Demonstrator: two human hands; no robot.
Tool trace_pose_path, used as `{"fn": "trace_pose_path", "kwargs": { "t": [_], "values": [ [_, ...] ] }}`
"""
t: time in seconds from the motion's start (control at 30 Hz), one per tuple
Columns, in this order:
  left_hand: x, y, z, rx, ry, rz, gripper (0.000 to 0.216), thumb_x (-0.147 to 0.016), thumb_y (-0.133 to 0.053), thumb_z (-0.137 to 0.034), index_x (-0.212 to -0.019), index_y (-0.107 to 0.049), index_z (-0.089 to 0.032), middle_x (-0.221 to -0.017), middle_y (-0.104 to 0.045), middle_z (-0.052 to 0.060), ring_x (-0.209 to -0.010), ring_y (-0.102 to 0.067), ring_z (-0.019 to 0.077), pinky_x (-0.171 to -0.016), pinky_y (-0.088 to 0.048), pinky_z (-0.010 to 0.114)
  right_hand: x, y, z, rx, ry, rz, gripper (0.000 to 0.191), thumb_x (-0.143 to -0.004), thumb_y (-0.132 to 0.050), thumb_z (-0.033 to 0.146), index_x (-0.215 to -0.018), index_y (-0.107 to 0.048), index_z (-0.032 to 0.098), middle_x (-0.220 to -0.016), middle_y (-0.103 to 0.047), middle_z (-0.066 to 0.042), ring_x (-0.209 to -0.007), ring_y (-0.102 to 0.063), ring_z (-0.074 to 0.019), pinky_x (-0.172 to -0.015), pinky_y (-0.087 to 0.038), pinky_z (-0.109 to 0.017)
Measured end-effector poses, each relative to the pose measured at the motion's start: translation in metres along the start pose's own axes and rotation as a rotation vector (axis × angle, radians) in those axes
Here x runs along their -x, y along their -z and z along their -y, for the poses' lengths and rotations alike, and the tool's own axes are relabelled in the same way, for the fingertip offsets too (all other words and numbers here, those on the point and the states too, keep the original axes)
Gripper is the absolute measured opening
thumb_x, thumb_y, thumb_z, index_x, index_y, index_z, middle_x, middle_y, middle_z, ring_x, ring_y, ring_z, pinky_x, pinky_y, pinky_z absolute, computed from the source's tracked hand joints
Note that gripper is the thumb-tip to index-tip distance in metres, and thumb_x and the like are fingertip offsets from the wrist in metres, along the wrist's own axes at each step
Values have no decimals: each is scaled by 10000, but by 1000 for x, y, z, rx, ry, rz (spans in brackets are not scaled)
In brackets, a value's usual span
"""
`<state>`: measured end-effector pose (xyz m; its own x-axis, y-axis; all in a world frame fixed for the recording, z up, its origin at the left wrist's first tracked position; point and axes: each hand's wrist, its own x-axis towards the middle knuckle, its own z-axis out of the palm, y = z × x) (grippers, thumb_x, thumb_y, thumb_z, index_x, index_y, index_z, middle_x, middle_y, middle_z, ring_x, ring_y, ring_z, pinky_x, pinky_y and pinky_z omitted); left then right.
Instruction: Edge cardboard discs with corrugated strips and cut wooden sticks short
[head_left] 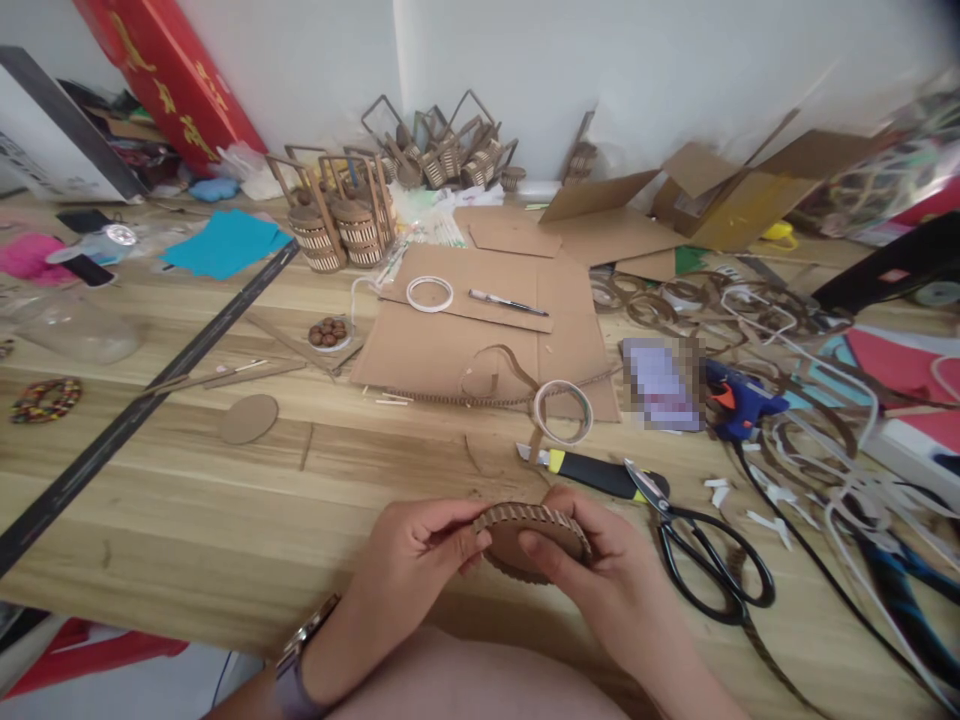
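Note:
Both hands hold a small round cardboard piece (525, 535) with a corrugated strip wrapped round its rim, just above the near edge of the wooden table (187, 500). My left hand (416, 565) pinches the strip at the left side of the disc. From the right and below, my right hand (600, 570) grips the disc with its fingers curled over the face. A watch sits on my left wrist.
A yellow-black utility knife (592, 472) and black scissors (705, 555) lie right of the hands. Behind are a tape ring (562, 410), flat cardboard sheets (480, 330), a pen (508, 302), a blue glue gun (739, 400), finished cardboard baskets (341, 225), a long black ruler (150, 395) and cardboard offcuts.

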<state>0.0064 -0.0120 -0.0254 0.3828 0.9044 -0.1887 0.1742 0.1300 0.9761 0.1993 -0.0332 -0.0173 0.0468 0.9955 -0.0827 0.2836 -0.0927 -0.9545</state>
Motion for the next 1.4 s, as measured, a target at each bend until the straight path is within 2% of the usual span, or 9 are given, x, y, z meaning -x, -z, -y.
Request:
{"fn": "trace_pose_path", "kwargs": {
  "t": [0.17,0.27,0.33,0.53,0.63,0.77,0.9,1.07,1.4],
  "values": [
    [-1,3,3,55,-51,14,312,-848,-708,-391,-1131,-752,-267,-946,-755,27,-854,-658,193,-777,-493,258,2,-8,-19,-469,-183,25,249,-700,-818,425,-741,-686,218,-693,-668,8,-649,-570,-151,-613,-466,-247],
    [-4,-1,7,219,-46,35,536,-804,-758,-438,-1292,-633,-255,-1191,-700,69,-999,-643,224,-869,-494,301,1,-18,-25,-730,-217,-38,269,-689,-846,436,-846,-726,253,-852,-744,-10,-791,-636,-180,-741,-500,-280],
    [-8,-7,8,320,2,86,570,-776,-781,-436,-1274,-610,-217,-1209,-685,94,-1052,-633,245,-899,-489,326,1,-25,-24,-789,-224,-79,267,-683,-851,427,-856,-735,260,-870,-757,-15,-808,-649,-190,-765,-507,-298],
    [-20,-22,4,298,141,-61,238,-769,-717,-374,-864,-649,-167,-812,-669,12,-774,-608,175,-706,-467,262,-1,-29,-23,-621,-223,-69,328,-688,-828,475,-877,-715,232,-848,-733,-37,-818,-644,-212,-768,-520,-325],
    [-22,-22,4,262,160,-95,188,-761,-696,-341,-810,-643,-168,-727,-618,-19,-691,-557,146,-631,-429,237,-5,-14,-22,-400,-133,-134,352,-742,-781,505,-968,-710,245,-880,-706,-30,-835,-624,-199,-741,-504,-292],
    [-21,-21,6,230,154,-146,161,-754,-687,-318,-811,-666,-168,-724,-622,-18,-696,-551,148,-625,-423,233,-11,5,-15,-174,0,-66,264,-823,-710,486,-925,-745,245,-885,-710,-40,-855,-630,-206,-790,-491,-310],
    [-20,-21,5,356,146,-199,226,-726,-734,-344,-864,-678,-175,-784,-675,-5,-748,-594,162,-680,-469,244,-13,4,-8,-297,-67,-16,283,-784,-746,517,-872,-757,248,-842,-730,-30,-765,-624,-178,-697,-497,-278],
    [-20,-20,2,374,194,-128,278,-658,-798,-301,-878,-685,-176,-804,-704,-1,-782,-627,178,-704,-482,250,-8,2,-10,-438,-191,-18,377,-661,-831,562,-823,-758,230,-793,-729,-42,-711,-612,-170,-648,-502,-272],
    [-17,-8,6,346,106,-244,268,-713,-801,-375,-844,-674,-179,-762,-677,-13,-732,-594,157,-674,-473,230,9,23,-38,-424,-108,-144,258,-717,-817,479,-826,-742,258,-826,-756,-56,-816,-681,-222,-746,-536,-327]
  ]
}}
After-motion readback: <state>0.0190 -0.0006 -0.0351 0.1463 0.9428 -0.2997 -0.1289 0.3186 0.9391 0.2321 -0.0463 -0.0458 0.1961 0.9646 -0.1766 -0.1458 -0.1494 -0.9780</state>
